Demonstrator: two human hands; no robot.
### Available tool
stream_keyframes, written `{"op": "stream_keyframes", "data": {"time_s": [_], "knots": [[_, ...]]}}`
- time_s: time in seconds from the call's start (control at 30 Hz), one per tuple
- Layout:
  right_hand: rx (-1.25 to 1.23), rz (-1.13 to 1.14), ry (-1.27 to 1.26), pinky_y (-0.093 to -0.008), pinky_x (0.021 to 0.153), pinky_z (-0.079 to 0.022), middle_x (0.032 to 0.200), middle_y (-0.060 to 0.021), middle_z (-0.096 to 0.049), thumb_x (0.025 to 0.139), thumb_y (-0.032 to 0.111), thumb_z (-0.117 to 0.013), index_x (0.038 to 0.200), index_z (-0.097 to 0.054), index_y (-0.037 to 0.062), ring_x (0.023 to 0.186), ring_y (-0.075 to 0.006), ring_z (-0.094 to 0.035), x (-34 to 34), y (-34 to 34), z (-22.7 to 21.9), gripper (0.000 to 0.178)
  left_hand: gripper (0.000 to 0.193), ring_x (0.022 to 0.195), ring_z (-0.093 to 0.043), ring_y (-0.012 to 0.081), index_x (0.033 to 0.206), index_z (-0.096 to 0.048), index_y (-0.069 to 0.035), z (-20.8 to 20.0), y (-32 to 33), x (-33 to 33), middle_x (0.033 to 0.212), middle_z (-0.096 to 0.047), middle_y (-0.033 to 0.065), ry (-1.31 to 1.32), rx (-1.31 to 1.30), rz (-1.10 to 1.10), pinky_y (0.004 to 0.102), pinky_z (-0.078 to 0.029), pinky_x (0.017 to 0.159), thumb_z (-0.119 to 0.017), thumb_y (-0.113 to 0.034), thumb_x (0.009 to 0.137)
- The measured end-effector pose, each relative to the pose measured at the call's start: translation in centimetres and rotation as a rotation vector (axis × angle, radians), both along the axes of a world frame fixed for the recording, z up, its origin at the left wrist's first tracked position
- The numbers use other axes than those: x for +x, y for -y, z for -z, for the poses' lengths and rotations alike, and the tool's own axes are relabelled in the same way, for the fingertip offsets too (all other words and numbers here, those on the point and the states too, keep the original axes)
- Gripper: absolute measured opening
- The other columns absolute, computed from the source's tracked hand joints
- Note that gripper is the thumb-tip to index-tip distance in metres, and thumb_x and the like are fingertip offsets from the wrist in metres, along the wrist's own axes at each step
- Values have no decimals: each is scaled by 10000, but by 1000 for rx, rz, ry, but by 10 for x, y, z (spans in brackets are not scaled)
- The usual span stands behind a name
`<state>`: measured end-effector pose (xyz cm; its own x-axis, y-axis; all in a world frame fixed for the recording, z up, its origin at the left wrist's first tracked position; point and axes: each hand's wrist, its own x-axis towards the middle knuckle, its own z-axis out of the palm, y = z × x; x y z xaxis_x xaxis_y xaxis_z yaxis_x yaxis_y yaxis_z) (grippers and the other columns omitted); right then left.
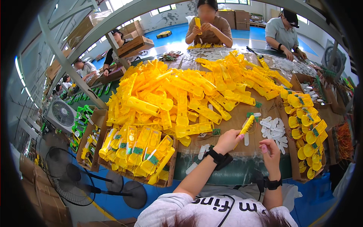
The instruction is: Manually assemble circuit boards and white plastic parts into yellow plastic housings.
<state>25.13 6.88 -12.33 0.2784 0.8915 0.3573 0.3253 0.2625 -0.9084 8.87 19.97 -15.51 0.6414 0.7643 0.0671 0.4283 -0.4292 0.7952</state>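
Note:
My left hand (228,141) is closed around a narrow yellow plastic housing (247,125), held tilted above the cardboard-covered table. Right of it, my right hand (270,153) hovers near the front edge with its fingers curled in; whether something small is between them is hidden. Just beyond the right hand lies a loose pile of small white plastic strips (273,129). One single white strip (246,139) rests between my hands. Small green circuit boards (258,104) lie beyond the held housing. Another green board (216,131) sits left of it, beside the big heap.
A large heap of yellow housings (181,90) covers the table's middle and left. Cardboard boxes of yellow parts stand at left (171,166) and right (295,166). Co-workers sit across the table (210,28) and at far right (281,34). A black fan (68,170) stands at lower left.

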Motion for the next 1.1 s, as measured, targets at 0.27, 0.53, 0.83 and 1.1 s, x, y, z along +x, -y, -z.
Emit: {"op": "stream_keyframes", "data": {"time_s": [0.27,0.53,0.83,1.1], "knots": [[187,206,90,-257,693,-437,875,-119,-538,783,63,-511,919,-541,-23,758,-148,-539,29,133,-64,164,352,850,-554,327,1034,-547,-37,-17,-7,2,945,-553,171,-239,503,-185,397,-450,736,-583,-266,769],[447,1479,-82,-248,844,-364,1030,-87,-500,857,198,-498,1098,-444,12,938,-151,-473,148,231,-10,309,584,989,-500,192,1278,-285,1,-66,20,127,1110,-482,121,239,-306,236,299,-444,794,-550,-279,840],[207,684,-831,-411,943,-292,1228,-73,-429,823,346,-559,1271,-337,60,1155,-206,-357,202,171,26,576,407,924,-498,170,1185,-339,-56,-12,40,218,1068,-467,58,252,-927,211,318,-476,801,-503,-234,858],[129,620,-870,-307,829,-443,1089,-52,-539,822,154,-535,1137,-444,56,950,-192,-549,240,169,51,343,379,872,-532,209,1223,-313,-96,-23,60,234,1113,-461,84,169,-861,87,348,-503,732,-430,-185,874]]}}
